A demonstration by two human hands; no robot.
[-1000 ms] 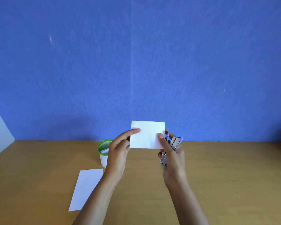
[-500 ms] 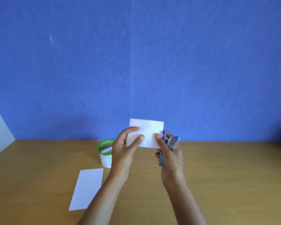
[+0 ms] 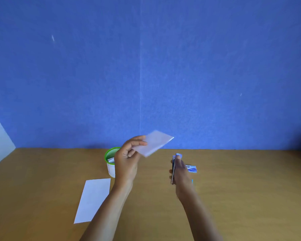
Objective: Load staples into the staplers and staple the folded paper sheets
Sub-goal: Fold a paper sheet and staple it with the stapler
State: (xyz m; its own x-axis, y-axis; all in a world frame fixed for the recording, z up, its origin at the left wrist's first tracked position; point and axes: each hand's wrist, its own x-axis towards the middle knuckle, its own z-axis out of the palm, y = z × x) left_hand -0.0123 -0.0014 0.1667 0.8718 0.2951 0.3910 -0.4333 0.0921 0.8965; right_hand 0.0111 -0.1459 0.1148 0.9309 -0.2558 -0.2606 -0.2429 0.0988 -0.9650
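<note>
Head camera looks down on a wooden counter [image 3: 236, 197] set against a blue wall [image 3: 146, 66]. The left hand [image 3: 127, 161] is raised above the counter and pinches a folded paper sheet [image 3: 155, 143] by its left end, thumb on top and fingers curled beneath. The sheet is tilted, its far corner pointing up and to the right, and it is blurred, so no staple marks can be made out on it.

The right hand [image 3: 182, 173] is lower and well apart from the sheet, its fingers wrapped round a stapler [image 3: 173, 168] held upright and edge-on to the camera, with a pale blue tip showing above the fingers. This hand is blurred too. Just behind it, a small blue and white staple box [image 3: 191, 168] lies on the counter.

Behind the left hand stands a white cup with a green rim [image 3: 106, 156], with something pale and grey inside that is too small to tell. A second folded paper sheet [image 3: 94, 200] lies flat on the counter, near the front and left of the left forearm.
</note>
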